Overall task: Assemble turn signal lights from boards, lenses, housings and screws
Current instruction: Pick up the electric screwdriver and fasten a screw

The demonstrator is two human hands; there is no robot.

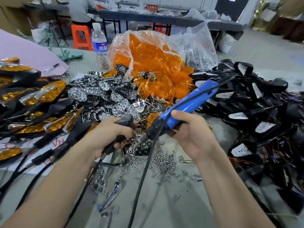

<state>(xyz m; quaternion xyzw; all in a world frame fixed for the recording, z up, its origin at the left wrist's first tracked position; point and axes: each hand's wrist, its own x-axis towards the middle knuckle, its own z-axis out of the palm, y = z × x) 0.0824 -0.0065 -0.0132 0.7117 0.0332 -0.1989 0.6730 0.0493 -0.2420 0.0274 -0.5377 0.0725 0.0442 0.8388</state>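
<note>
In the right hand (190, 135) the grip is clenched round the blue screwdriver (194, 99), its tip angled toward the black housing (125, 120) grasped in the left hand (111, 132). The driver probably needs squaring to the screw hole before pressing; loose screws (161, 162) lie just below both grips.

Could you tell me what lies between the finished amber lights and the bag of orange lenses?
A heap of chrome reflector boards fills that stretch, seen in the head view.
</note>
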